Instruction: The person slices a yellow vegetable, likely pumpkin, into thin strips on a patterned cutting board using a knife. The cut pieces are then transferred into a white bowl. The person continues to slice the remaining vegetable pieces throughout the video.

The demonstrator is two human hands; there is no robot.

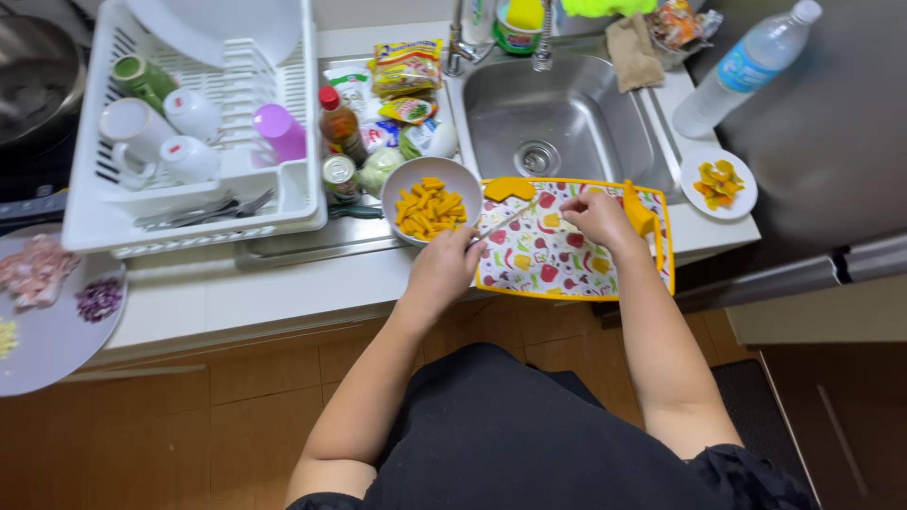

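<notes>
Gripping the knife (505, 220) in our left hand (452, 260), we pinched a yellow piece (564, 222) with our right hand (597, 215) fingers to steady it on the patterned cutting board (567, 264), beside the bowl (430, 198) of cut strips.

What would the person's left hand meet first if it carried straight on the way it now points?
Probably the white bowl of orange pieces: the left hand points up toward its rim, almost touching, though depth is unclear.
</notes>
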